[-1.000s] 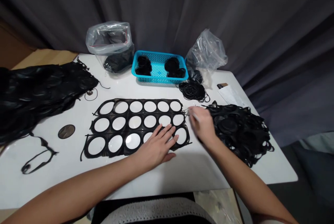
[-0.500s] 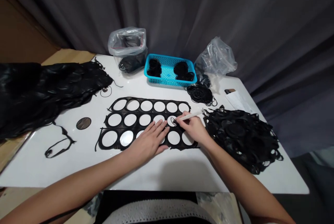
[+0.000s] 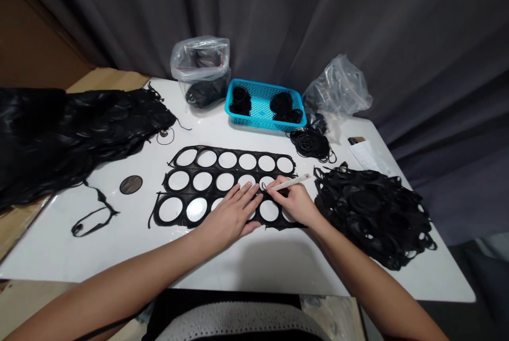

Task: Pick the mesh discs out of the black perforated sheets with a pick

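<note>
My left hand lies flat, fingers spread, on a black sheet with three rows of round holes that show white. In my right hand is a slim white pen-like tool, held in a pinch and slanting up to the right. Its lower end is hidden by my fingers. Beside those fingertips, a thin black loop shows over a hole in the middle row. I cannot tell whether the tool touches it.
Black cut-out scraps heap up on the right, and a larger black pile covers the left. Behind the sheet stand a blue basket, a plastic bag and a pile of black rings. A dark disc lies left.
The whole view has shifted slightly, so most things appear a little further right. My right hand has turned the tool slightly, while my left hand stays flat on the sheet.
</note>
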{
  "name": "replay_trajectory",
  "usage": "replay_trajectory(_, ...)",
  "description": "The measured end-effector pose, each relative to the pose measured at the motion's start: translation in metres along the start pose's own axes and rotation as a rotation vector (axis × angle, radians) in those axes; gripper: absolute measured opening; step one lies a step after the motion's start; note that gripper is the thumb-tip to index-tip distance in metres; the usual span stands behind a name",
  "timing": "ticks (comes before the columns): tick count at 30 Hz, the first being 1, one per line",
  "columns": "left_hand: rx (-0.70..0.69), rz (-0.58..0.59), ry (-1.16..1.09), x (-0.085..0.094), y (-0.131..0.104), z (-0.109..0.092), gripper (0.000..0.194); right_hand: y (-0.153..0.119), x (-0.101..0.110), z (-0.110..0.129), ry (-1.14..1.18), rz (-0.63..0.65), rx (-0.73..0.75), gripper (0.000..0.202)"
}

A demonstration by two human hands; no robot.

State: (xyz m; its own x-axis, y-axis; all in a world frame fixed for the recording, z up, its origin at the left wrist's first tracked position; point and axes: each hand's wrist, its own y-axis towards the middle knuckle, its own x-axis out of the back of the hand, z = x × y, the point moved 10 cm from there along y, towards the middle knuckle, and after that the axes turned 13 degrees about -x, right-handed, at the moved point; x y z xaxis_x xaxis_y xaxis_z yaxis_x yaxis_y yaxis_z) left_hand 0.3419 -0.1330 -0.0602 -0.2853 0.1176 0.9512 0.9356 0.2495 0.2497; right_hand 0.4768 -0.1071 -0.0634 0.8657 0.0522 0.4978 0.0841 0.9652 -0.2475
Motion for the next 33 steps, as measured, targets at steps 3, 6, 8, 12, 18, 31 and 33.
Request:
replay_trajectory(3,0.010,-0.008,-0.008,-0.001,0.000,0.001,0.058,-0.003,-0.001,0.005,-0.056,-0.017,0.051,0.012)
replay_trajectory(6,0.010,-0.012,-0.014,-0.002,-0.001,0.001,0.058,-0.012,-0.005,0.017,-0.175,-0.049,0.152,0.013)
replay_trajectory(8,0.015,-0.008,-0.016,-0.003,-0.001,0.001,0.058,-0.019,-0.013,0.027,-0.311,-0.050,0.251,0.013)
replay_trajectory(12,0.020,0.014,-0.023,-0.006,-0.001,0.003,0.058,-0.017,-0.010,0.030,-0.612,-0.115,0.356,0.019)
replay_trajectory(18,0.009,-0.020,-0.065,-0.001,-0.004,0.003,0.057,0.009,0.099,0.004,-0.687,-0.651,0.085,0.019)
replay_trajectory(31,-0.024,-0.024,-0.064,0.003,-0.006,0.002,0.059,0.076,0.205,-0.044,-0.159,-0.739,-0.227,0.024)
replay_trajectory(33,-0.032,-0.018,-0.072,0.005,-0.007,0.002,0.058,0.078,0.216,-0.045,-0.256,-0.763,-0.262,0.023)
